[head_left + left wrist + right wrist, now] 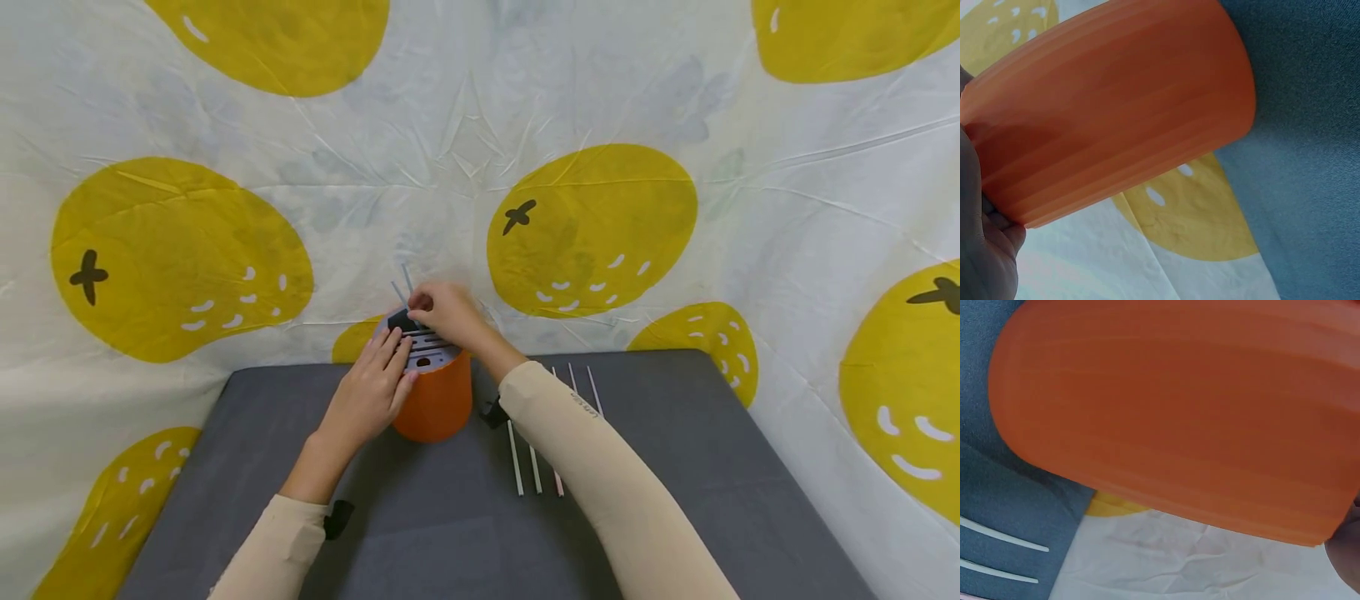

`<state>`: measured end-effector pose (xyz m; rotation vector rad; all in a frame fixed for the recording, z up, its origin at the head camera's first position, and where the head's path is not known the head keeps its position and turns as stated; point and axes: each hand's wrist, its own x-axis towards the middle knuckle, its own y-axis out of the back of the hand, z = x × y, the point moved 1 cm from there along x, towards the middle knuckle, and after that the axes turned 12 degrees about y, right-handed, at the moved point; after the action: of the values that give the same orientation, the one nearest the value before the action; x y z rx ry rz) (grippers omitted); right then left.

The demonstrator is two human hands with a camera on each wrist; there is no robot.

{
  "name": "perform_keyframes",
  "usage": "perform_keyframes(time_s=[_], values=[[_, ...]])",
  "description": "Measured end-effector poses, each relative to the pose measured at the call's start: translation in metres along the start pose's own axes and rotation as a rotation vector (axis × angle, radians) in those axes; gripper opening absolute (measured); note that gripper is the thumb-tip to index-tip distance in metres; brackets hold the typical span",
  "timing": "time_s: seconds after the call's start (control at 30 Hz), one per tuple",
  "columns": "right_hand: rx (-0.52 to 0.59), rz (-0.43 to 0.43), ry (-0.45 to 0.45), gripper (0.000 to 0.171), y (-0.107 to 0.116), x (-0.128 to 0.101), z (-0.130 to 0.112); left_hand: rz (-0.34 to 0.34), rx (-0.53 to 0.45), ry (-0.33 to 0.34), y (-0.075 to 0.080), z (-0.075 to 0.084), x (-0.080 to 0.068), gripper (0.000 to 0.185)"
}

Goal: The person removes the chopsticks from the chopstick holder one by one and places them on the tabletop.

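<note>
Fingers of the right hand pinch a small black piece at the far rim of the grey slotted lid on an upright orange cup – near the mat's far edge. 2 thin sticks rise from the lid, tilted away. The left hand rests on the lid, fingers straight and together. 3 sticks lie flat beside the cup, long axes running near-to-far.

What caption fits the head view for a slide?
Left hand rests on the slotted lid of an orange cup; right hand pinches something dark there.
</note>
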<state>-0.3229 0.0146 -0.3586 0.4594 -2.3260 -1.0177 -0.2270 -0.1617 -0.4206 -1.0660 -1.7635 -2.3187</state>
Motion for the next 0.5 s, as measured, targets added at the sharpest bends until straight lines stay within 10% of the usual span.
perform_keyframes(time_s=[0.5], values=[[-0.018, 0.089, 0.016, 0.011, 0.0000, -0.0005, -0.0036, -0.027, 0.005, 0.016, 0.0007, 0.0005, 0.0000, 0.056]])
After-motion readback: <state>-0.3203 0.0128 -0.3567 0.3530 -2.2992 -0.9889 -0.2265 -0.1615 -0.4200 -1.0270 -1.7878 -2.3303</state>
